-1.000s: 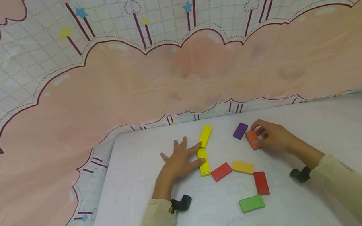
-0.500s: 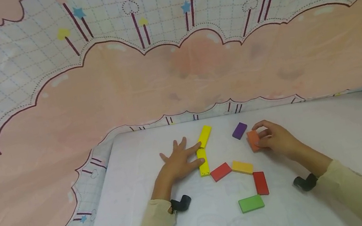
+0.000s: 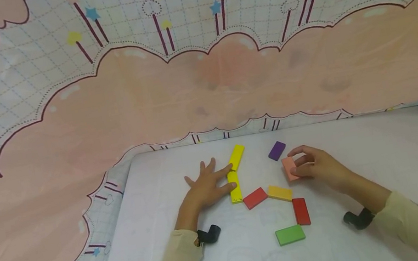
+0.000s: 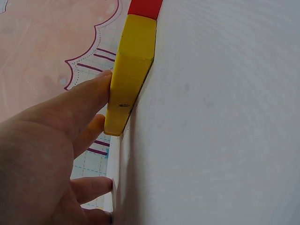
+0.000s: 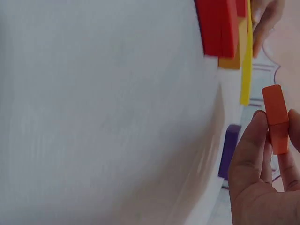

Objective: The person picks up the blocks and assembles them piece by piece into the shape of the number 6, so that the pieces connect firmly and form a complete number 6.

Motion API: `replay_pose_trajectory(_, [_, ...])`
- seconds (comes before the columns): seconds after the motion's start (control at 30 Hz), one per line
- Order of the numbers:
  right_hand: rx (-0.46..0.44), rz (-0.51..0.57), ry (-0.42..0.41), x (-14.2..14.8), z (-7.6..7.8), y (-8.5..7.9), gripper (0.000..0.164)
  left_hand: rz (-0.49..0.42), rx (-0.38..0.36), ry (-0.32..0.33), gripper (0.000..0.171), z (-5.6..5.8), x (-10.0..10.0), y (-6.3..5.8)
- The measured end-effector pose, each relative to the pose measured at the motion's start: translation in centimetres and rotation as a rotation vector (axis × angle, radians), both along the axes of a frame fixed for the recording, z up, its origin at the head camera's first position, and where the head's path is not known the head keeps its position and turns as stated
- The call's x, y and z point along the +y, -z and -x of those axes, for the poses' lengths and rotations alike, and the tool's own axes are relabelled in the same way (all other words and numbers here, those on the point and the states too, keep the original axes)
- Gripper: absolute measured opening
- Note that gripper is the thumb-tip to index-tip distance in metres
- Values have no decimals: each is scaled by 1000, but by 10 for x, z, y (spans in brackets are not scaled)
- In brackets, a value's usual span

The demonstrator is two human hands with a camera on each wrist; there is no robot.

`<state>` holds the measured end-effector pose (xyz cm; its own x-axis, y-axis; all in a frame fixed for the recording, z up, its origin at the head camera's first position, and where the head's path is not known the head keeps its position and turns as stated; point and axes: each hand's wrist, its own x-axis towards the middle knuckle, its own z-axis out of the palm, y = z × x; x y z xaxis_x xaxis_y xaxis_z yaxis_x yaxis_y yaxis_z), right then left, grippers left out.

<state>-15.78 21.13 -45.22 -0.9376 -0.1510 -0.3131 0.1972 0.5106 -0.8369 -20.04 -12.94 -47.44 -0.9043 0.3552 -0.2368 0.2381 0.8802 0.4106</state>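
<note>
Head view looked forward and down over white table (image 3: 406, 151); wrist views sat close behind left hand (image 3: 208, 188), right hand (image 3: 321, 167); head, right-wrist shared orange block (image 3: 289, 167).

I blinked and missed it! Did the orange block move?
Yes: in the head view, the orange block shifted downward, away from the purple block.

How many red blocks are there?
2. One red block lies between a yellow block and the amber block; the other red block lies between that and the green block. I see no others.
</note>
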Motion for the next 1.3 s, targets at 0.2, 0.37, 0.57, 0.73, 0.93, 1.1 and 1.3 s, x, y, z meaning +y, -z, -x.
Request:
replay_pose_trajectory(0.2, [-6,48,-20,-12,-9,-1,50,1,3,-7,64,0,-1,2])
replay_pose_trajectory(0.37, [-38,109,-28,-26,-16,-3,54,-3,7,-4,64,0,-1,3])
replay_pose_trajectory(0.57, [-74,141,-44,-43,-27,-9,53,-6,12,0,63,-1,0,1])
replay_pose_trajectory(0.73, [-84,143,-94,-53,-33,-13,46,-10,10,-1,63,-1,0,1])
replay_pose_trajectory(0.93, [-93,131,-118,-65,-38,-14,45,0,4,-3,64,0,0,2])
replay_pose_trajectory(1.1, [-87,53,-118,-75,-42,-16,43,9,5,-5,65,0,0,3])
replay_pose_trajectory(1.3, [-91,5,-131,-84,-45,-12,40,2,5,-6,64,0,0,2])
